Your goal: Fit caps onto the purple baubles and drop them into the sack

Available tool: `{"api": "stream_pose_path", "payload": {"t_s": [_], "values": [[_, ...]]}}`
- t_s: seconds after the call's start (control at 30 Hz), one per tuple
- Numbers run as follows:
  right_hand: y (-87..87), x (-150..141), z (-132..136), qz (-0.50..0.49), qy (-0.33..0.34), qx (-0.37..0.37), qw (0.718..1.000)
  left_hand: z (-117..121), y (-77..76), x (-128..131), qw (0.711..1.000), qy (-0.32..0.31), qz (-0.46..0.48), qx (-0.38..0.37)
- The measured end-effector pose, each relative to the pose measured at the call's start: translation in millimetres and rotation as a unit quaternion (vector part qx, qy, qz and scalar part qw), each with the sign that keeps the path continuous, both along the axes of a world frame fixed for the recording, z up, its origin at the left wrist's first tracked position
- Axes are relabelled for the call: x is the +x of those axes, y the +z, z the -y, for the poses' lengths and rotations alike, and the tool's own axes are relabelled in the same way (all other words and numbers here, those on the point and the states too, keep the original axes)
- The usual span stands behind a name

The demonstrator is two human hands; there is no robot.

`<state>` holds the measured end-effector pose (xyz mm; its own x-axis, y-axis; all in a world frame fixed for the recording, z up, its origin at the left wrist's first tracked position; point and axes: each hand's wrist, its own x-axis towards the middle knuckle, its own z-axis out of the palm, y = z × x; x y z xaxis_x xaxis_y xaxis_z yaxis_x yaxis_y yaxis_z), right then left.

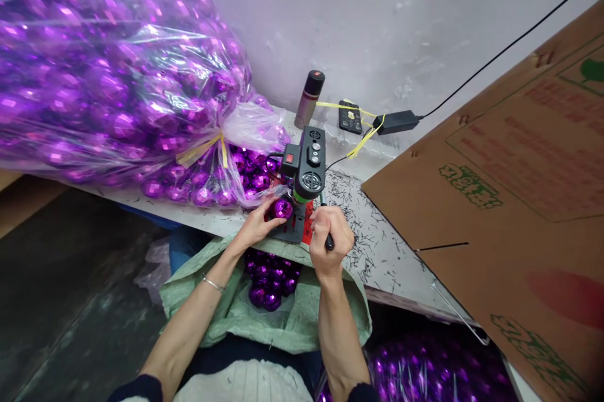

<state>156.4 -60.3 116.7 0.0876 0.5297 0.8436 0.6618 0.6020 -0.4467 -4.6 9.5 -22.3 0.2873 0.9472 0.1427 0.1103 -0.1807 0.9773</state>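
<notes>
Between the fingers of my left hand [257,224] is a shiny purple faceted ball [283,208], held at the foot of a small black bench drill press [309,163]. My right hand [332,237] is wrapped round the press's lever handle [329,242], whose black knob pokes out below the fist. Part of the ball sits under the machine's head, so its contact with the tool is hidden. Just below the press, a pale green woven sack [217,317] gapes in front of me. Several more purple balls [268,279] lie inside it.
A large clear bag [108,75] of purple balls fills the left. Behind the press are a dark-capped bottle [309,100], a phone-like black object [350,116] and a power adapter [396,122]. Small dark pins [363,238] litter the table. A cardboard box [509,188] leans at right.
</notes>
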Motion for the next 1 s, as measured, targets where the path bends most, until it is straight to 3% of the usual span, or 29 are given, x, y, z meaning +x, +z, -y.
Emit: {"api": "stream_pose_path", "payload": {"t_s": [0.2,0.33,0.53,0.8,1.0], "values": [[-1.0,0,1,0.005,0.0,-0.004,1.0,3,11.5,3,0.988,0.012,-0.115,0.103],[-1.8,1,1,-0.004,0.004,-0.009,1.0,12,10.2,16,0.978,0.059,-0.139,0.141],[-1.9,0,0,-0.012,0.008,-0.006,1.0,17,0.5,35,0.972,0.096,-0.145,0.156],[-4.4,-1,2,-0.011,0.002,-0.004,1.0,21,-5.8,33,0.972,0.089,-0.148,0.16],[-24.1,-7,5,-0.026,-0.01,0.006,1.0,20,-6.1,32,0.97,0.091,-0.157,0.16]]}}
